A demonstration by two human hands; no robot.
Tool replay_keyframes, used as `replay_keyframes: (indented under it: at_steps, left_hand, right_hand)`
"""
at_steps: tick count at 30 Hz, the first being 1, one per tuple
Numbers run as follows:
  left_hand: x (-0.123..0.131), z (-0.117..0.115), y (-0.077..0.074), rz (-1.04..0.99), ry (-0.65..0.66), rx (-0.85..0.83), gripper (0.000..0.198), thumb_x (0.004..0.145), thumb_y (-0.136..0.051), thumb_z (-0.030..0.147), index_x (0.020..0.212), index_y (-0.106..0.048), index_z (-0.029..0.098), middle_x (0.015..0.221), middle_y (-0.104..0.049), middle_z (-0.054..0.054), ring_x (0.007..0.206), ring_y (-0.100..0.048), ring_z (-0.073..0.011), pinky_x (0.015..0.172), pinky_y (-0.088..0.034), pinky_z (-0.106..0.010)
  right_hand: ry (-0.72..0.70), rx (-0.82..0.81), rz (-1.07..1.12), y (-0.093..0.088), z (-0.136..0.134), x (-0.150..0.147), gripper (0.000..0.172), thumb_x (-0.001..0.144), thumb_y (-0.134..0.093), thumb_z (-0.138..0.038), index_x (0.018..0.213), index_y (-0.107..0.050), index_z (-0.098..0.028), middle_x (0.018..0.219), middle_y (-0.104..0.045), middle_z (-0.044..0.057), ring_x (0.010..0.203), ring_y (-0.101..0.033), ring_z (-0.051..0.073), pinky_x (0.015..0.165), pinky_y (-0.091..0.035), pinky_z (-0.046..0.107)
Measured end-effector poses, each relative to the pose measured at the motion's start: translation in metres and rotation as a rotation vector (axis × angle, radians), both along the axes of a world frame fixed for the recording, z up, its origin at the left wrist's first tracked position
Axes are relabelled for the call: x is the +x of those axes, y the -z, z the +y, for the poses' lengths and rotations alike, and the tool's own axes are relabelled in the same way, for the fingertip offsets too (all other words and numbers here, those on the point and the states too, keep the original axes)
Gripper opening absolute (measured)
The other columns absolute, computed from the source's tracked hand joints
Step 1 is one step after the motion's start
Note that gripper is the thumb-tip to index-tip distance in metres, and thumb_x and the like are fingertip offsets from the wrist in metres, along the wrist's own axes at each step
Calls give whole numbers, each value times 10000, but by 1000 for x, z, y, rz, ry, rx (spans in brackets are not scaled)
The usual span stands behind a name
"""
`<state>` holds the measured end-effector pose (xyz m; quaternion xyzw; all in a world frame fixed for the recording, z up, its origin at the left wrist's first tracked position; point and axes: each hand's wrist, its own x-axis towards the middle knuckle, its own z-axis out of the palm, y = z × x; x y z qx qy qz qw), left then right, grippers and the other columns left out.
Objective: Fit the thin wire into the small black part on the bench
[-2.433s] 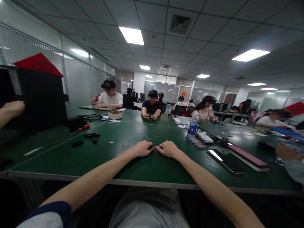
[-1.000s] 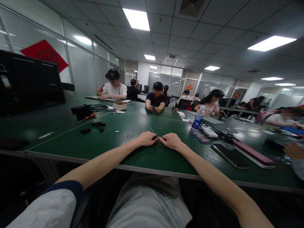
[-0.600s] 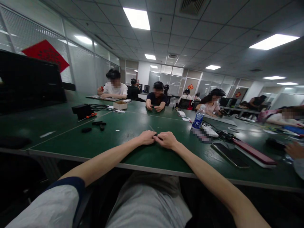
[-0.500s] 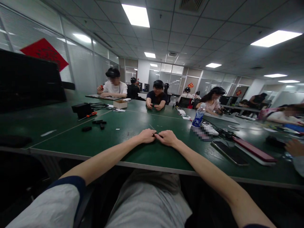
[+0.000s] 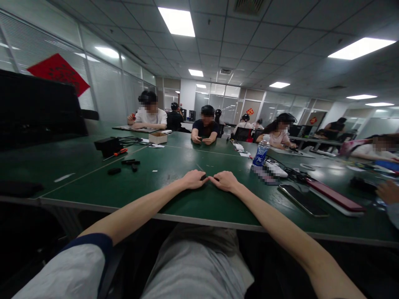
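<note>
Over the green table (image 5: 174,199), my left hand (image 5: 193,180) is closed around a small black piece (image 5: 203,177), of which only one end shows at the fingertips. My right hand (image 5: 226,181) faces it from the right, fingers curled and thumb pointing at the black piece. A narrow gap or light contact lies between the two hands; I cannot tell which. Whatever the right fingers hold, if anything, is hidden. Left of my hands lie several small black parts (image 5: 130,162) and a dark oval part (image 5: 114,171).
An orange-handled screwdriver (image 5: 120,152) lies by a black box (image 5: 107,146) with cables. Behind is an open carton (image 5: 158,138). To the right are a water bottle (image 5: 261,153), a phone (image 5: 302,200) and a dark red case (image 5: 335,194). Co-workers sit around the table.
My right hand has shifted slightly right, away from the left, and more of the black piece shows at my left fingertips. The view has moved very slightly.
</note>
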<state>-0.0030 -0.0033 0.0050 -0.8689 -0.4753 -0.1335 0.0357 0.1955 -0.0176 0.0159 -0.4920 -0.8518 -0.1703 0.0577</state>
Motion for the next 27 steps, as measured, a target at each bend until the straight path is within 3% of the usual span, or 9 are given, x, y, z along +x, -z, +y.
replay_keyframes:
  at_steps: [13, 19, 27]
  left_hand:
    - [0, -2, -1, -1, 43, -2, 467, 875, -292, 569, 982, -582, 218, 963, -660, -93, 894, -619, -234, 746, -450, -306]
    - [0, 3, 0, 3, 14, -13, 398, 876, -343, 500, 974, -585, 200, 973, -655, -110, 878, -622, -248, 714, -459, -314]
    - [-1, 5, 4, -4, 37, 10, 505, 869, -267, 580, 948, -593, 202, 922, -662, -109, 844, -627, -244, 702, -454, -313]
  right_hand:
    - [-43, 60, 5, -3, -3, 6, 649, 913, -210, -598, 794, -693, -182, 844, -687, 90, 814, -615, 204, 688, -384, 258]
    - [-188, 86, 44, -6, -9, -1, 635, 938, -191, -549, 775, -684, -182, 811, -677, 67, 762, -597, 162, 663, -340, 233]
    - [-86, 73, 32, -4, -2, 2, 642, 929, -184, -572, 780, -684, -198, 830, -685, 65, 806, -605, 181, 681, -354, 243]
